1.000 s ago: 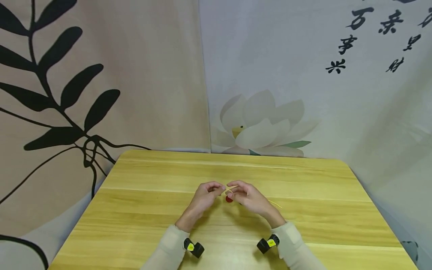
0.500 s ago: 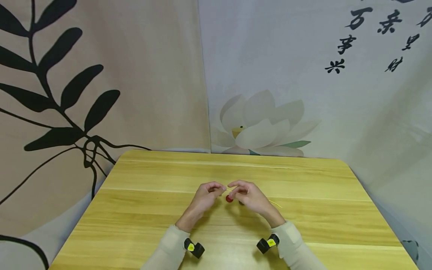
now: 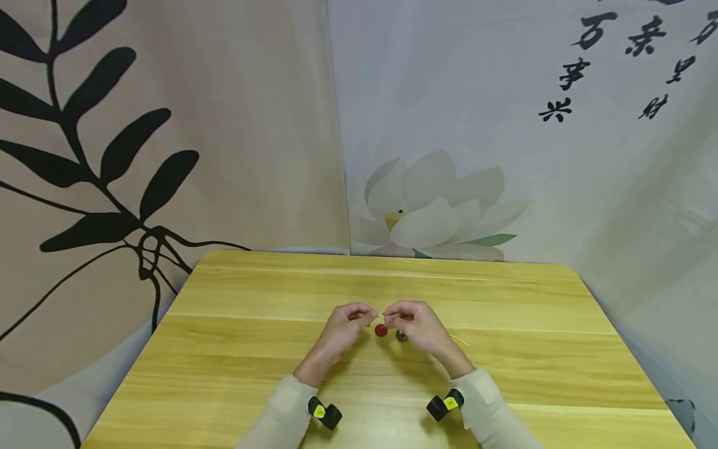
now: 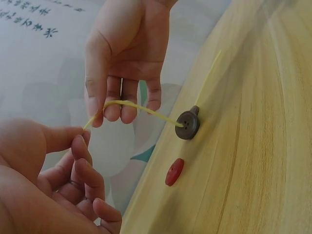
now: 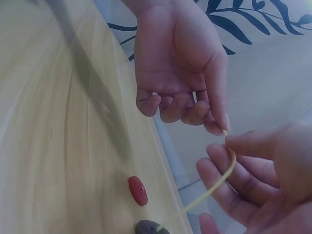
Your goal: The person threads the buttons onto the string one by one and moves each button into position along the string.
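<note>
Between its thumb and index finger, my left hand [image 3: 349,324] pinches the end of a thin yellow string [image 4: 146,109]. My right hand [image 3: 417,324] has thumb and index finger pinched on the same string, just beside the left fingertips. From there the string droops to a dark brown round button [image 4: 186,125] and enters one of its holes. The string's far stretch emerges behind the button and shows past the right wrist in the head view. Below the hands lies a red round button [image 3: 381,330], apart from the string.
A light wooden table [image 3: 252,374] spans the lower view. Behind it hang cloth backdrops [image 3: 269,125] printed with dark leaves, a pale flower and characters. Each forearm wears a small black camera [image 3: 325,413] below the pale sleeve cuff.
My right thumb and fingers have closed from a spread pose onto the string beside the left fingertips. The brown button shows more from under the right hand. My left hand has barely moved.
</note>
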`<state>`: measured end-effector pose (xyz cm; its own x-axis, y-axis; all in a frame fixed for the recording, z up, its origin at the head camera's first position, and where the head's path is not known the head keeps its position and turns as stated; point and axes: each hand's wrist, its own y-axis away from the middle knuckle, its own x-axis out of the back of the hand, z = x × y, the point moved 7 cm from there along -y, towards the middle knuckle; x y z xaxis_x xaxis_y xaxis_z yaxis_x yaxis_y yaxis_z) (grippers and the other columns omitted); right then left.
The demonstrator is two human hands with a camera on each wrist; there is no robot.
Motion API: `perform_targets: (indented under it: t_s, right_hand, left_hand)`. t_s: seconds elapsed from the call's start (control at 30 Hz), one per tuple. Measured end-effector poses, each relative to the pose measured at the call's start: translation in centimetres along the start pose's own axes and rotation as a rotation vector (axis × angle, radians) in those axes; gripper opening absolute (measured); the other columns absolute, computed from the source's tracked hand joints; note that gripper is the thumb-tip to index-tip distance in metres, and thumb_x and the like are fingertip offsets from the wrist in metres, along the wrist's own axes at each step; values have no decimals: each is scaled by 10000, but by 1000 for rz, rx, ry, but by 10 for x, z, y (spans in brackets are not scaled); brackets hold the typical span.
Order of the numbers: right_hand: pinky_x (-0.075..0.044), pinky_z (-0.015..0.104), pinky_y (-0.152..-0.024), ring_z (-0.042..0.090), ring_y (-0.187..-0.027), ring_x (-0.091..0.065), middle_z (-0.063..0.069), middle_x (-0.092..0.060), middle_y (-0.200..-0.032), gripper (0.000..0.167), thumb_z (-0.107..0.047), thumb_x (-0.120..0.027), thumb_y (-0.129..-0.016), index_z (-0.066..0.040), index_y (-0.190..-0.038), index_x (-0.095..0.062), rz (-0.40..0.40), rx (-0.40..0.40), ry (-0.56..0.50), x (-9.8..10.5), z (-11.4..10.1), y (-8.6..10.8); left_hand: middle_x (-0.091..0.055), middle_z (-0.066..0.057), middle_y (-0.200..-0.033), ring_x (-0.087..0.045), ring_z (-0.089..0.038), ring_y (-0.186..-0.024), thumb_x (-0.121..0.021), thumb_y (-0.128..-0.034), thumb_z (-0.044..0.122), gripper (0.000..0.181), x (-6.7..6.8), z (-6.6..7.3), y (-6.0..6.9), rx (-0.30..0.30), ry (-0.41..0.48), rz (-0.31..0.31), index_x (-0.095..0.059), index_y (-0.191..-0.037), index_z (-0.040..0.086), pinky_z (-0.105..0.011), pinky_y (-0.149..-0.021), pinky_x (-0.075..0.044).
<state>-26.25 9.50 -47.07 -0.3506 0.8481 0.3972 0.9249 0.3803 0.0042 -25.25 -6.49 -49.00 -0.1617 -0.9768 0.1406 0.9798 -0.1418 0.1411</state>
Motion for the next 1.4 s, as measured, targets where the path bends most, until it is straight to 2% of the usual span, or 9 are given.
perform_targets:
  t_s: [0.2, 0.4, 0.53, 0.73, 0.8, 0.93, 1.1, 1.27, 1.4]
  right_hand:
    - [-550, 463, -746, 355, -910, -686, 108, -733, -916, 134, -51, -617, -945, -1, -1023, -714, 5, 2, -4, 2, 1, 0]
    - [-538, 362, -731, 260, -873, -692, 52, -732, -894, 134, -51, -617, -941, -13, -1017, -720, 34, -13, 30, 5, 2, 0]
    - [-539, 387, -761, 282, -894, -687, 51, -727, -915, 135, -58, -624, -940, -14, -1023, -721, 51, -40, 23, 8, 8, -2]
    - [-533, 435, -788, 309, -915, -679, 75, -719, -952, 140, -59, -617, -945, -7, -1034, -713, 61, -46, -8, 13, 13, -5]
    - [-524, 361, -714, 291, -868, -664, 76, -716, -947, 136, -61, -615, -949, -11, -1031, -712, 72, -43, -4, 15, 15, -6]
    - [-492, 308, -634, 224, -802, -608, 70, -707, -945, 117, -90, -641, -953, -35, -1016, -723, 95, -59, 20, 20, 22, -9]
    - [-488, 305, -691, 166, -847, -592, 12, -701, -927, 104, -126, -677, -937, -67, -997, -738, 134, -69, 61, 28, 37, -13]
    - [-499, 292, -653, 167, -814, -588, 49, -702, -934, 100, -104, -664, -940, -56, -995, -733, 147, -92, 33, 32, 50, -16]
    - [-492, 304, -721, 151, -847, -610, 52, -715, -967, 103, -110, -661, -943, -57, -996, -732, 149, -92, 26, 34, 60, -19]
  left_hand:
    - [-627, -83, -940, -522, -186, -805, -613, -987, 224, 239, -2, -4, -4, 9, -11, 0, -691, -1073, 15, -281, -677, -410]
    - [-635, -104, -965, -550, -238, -862, -617, -986, 263, 270, -1, -4, -4, 12, 0, -4, -688, -1086, 23, -280, -689, -416]
    - [-637, -136, -988, -557, -262, -884, -617, -984, 286, 304, 1, -5, -5, 13, -4, -1, -681, -1095, 11, -286, -704, -419]
    - [-591, -46, -893, -520, -211, -819, -634, -966, 197, 213, 0, -12, -8, -11, -59, 2, -688, -1045, 6, -285, -689, -406]
    - [-595, -50, -885, -529, -216, -817, -647, -947, 155, 164, -2, -14, -10, -18, -82, -1, -690, -1021, 15, -287, -689, -412]
    - [-593, -61, -850, -522, -184, -758, -692, -903, 126, 123, -5, -15, -11, -11, -130, -6, -687, -990, 40, -277, -653, -417]
    - [-568, -42, -804, -485, -140, -674, -726, -881, 133, 170, -8, -17, -14, 4, -171, -19, -673, -1013, 42, -252, -589, -395]
    - [-565, -47, -783, -463, -135, -639, -729, -879, 124, 183, -11, -19, -17, 8, -212, -31, -667, -1033, 47, -255, -572, -378]
    - [-587, -43, -793, -477, -139, -647, -780, -842, 155, 252, -12, -22, -19, 21, -265, -42, -662, -1044, 61, -271, -577, -382]
